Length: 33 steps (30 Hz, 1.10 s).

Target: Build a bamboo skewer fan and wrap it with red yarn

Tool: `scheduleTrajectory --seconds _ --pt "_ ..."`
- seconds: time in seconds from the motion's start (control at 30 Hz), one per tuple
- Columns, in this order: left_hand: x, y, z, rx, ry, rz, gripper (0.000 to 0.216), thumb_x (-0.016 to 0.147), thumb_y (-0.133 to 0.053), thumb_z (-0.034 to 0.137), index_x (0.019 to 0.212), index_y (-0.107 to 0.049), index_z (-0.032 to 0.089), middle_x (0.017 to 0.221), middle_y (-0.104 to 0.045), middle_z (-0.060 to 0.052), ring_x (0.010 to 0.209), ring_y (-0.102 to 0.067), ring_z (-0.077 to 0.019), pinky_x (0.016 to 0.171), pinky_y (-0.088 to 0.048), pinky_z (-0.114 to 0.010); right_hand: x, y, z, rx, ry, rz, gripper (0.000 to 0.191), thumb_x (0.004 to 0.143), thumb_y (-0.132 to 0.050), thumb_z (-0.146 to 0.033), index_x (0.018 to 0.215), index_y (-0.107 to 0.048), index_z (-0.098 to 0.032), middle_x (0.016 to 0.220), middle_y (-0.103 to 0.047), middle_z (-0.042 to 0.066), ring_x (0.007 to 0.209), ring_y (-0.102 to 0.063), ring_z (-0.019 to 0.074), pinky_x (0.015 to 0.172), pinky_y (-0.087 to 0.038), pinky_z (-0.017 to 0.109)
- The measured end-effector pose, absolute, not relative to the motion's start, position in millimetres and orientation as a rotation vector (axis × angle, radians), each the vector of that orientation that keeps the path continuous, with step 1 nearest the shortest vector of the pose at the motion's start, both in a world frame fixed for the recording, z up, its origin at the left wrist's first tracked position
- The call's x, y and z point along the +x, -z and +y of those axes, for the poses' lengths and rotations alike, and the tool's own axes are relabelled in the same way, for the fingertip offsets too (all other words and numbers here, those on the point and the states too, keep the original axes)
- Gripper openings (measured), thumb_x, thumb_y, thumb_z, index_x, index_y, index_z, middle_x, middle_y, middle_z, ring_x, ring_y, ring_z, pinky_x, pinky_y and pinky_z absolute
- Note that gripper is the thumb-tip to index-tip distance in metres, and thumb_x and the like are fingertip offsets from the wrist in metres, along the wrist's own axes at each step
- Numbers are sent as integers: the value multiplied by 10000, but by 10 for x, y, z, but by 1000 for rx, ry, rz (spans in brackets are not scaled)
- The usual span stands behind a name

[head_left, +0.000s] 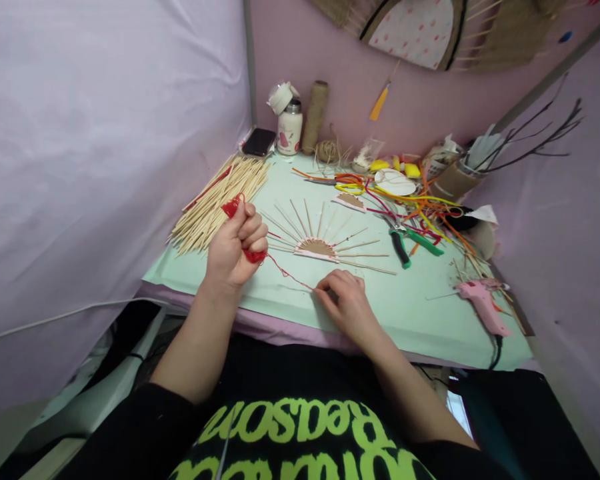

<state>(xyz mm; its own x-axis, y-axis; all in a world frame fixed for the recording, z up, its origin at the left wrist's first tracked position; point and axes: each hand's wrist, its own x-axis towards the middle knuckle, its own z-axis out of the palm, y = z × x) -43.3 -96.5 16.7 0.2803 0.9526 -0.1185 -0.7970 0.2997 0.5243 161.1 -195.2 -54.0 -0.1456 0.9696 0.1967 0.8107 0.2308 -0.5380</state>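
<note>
1. The right hand (341,299) hung low over the near edge of the pale green-covered counter (405,300), forearm slanting up and leftward, its grip narrowed to a pinch on a thin red yarn strand (286,273).
2. The left hand (240,241) was raised, forearm angled up and inward, its grip curled in a fist around a bundle of red yarn (255,256) that showed above and below it; the strand ran between both hands.
3. To the right lay a pink glue gun (483,303).
4. Beyond the strand, thin wooden sticks fanned from a half-round brown cardboard piece (317,249).
5. The left hand hid part of a heap of pale wooden sticks (215,200).
6. Green-and-black-handled pliers (423,242) lay right of the fan, near tangled, brightly coloured stems (380,199).
7. Farthest stood a white patterned bottle (289,130) beside a brown roll (315,117).
</note>
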Motion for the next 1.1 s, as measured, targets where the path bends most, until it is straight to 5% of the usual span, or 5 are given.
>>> scheduleTrajectory --seconds 1.1 --pt "-419 -100 -915 330 -1356 483 445 1049 -282 255 669 -488 146 487 -169 90 369 -168 -44 320 -139 -139 2303 182 -2337 -1624 -286 -1667 155 928 -529 -254 777 -503 -226 801 -536 7 784 -519 176 726 -390 312"
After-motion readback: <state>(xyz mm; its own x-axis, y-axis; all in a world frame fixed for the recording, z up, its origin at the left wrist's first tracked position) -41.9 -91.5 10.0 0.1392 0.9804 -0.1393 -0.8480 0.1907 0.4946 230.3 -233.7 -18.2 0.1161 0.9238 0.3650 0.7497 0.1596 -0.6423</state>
